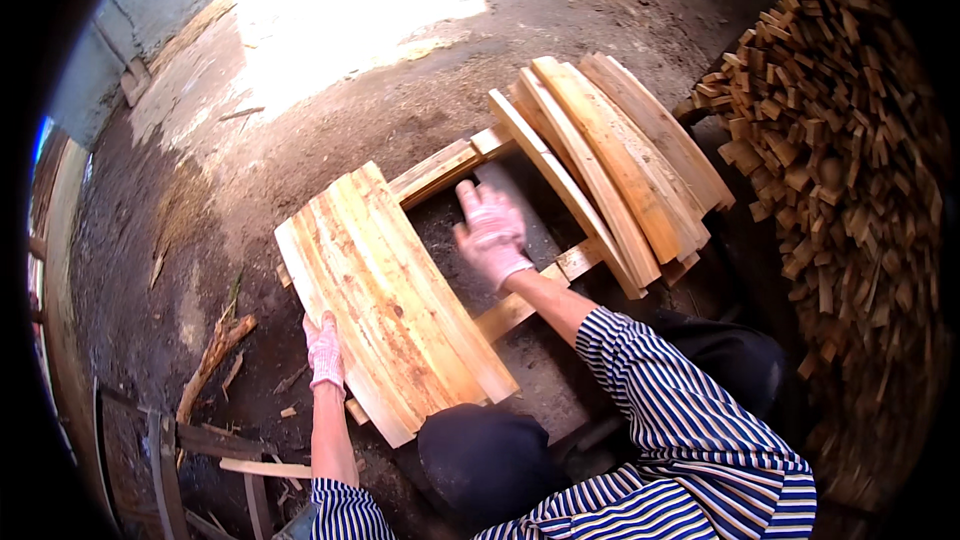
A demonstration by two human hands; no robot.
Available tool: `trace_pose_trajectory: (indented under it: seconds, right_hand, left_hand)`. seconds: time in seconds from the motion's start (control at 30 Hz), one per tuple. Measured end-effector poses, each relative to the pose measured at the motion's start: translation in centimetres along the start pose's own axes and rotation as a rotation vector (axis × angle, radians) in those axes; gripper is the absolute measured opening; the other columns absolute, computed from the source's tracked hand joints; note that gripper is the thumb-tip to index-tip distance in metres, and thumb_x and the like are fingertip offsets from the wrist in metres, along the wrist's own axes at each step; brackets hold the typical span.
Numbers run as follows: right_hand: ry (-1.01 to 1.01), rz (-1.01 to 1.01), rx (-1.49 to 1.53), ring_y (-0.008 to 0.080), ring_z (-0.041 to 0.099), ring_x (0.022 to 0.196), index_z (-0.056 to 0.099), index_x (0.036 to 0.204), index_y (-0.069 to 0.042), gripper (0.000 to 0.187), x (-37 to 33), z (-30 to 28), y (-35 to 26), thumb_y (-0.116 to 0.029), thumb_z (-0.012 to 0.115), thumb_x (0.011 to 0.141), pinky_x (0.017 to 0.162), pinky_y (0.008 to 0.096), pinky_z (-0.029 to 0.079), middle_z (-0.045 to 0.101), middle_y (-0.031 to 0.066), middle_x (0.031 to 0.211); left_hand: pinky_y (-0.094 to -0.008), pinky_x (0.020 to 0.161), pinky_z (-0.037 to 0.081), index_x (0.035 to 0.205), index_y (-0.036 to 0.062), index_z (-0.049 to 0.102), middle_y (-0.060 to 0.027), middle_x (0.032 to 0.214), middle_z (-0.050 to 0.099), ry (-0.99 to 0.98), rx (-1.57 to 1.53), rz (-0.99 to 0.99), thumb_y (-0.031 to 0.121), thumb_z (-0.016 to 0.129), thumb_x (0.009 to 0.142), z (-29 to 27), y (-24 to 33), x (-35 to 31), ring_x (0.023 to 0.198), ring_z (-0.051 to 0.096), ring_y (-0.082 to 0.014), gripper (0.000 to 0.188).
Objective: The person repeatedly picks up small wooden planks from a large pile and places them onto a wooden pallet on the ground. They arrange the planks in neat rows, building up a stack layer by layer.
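A row of pale wooden planks [385, 300] lies side by side across two wooden rails [437, 170]. My left hand [325, 352], in a pinkish knit glove, grips the left edge of the outermost plank; some of its fingers are hidden. Over the gap between this row and a second group of planks [610, 155], my right hand [492, 232] hovers in a matching glove. Its fingers are spread and hold nothing, and motion blurs it slightly. The second group rests on the rails to the right, partly overlapping and fanned, one plank tilted on edge.
A tall heap of short cut wood pieces [830, 140] rises along the right. On the dirt floor [200, 230] at left lie a broken branch [212, 360] and wood scraps. A dark frame [165, 470] stands at lower left. My dark-clad knees [490, 465] are close to the planks.
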State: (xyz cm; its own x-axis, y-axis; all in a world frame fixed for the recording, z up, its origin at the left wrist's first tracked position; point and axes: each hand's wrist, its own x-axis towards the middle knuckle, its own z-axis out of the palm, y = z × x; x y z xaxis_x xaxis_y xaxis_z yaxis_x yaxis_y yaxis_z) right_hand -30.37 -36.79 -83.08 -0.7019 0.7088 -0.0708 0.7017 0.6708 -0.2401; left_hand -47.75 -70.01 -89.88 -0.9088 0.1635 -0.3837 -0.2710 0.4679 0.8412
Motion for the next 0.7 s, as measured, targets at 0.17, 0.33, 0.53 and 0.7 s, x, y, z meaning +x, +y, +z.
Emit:
trace_pose_trajectory:
  seconds: [0.17,0.33,0.53,0.7]
  right_hand:
    - [0.103,0.195,-0.528,0.0335,0.054,0.132,0.042,0.157,-0.029,0.059,3.7,-0.8,17.4,-0.014,0.055,0.101,0.101,0.0524,0.048,0.048,0.0156,0.149]
    - [-0.134,0.212,-0.154,0.0324,0.058,0.129,0.042,0.156,-0.034,0.073,1.6,-7.3,12.2,-0.023,0.072,0.091,0.105,0.0451,0.05,0.049,0.0106,0.148]
    - [0.096,0.256,-0.218,0.0333,0.053,0.136,0.045,0.156,-0.035,0.075,4.8,-13.6,18.5,-0.023,0.073,0.087,0.11,0.0469,0.047,0.052,0.0086,0.151]
    - [-0.153,0.43,-0.099,0.032,0.056,0.134,0.039,0.158,-0.043,0.079,7.0,-14.0,20.9,-0.024,0.073,0.089,0.107,0.0474,0.05,0.054,0.009,0.15]
  left_hand:
    - [-0.0403,0.109,0.043,0.16,0.0064,0.031,-0.017,0.144,0.057,-0.078,-0.035,0.056,0.027,0.059,0.107,3.9,0.3,0.8,0.126,0.057,-0.0303,0.063]
    - [-0.0412,0.108,0.045,0.16,0.0077,0.033,-0.0172,0.144,0.057,-0.033,-0.029,0.018,0.025,0.059,0.106,1.3,-0.3,0.6,0.124,0.058,-0.0301,0.062]
    - [-0.0456,0.099,0.054,0.159,0.0118,0.034,-0.0163,0.14,0.058,-0.064,-0.085,0.066,0.027,0.059,0.107,2.1,-2.3,2.6,0.12,0.061,-0.0312,0.06]
    - [-0.0409,0.107,0.046,0.159,0.007,0.034,-0.0167,0.146,0.057,-0.073,-0.072,0.021,0.027,0.061,0.106,1.8,-0.9,1.1,0.125,0.057,-0.0298,0.063]
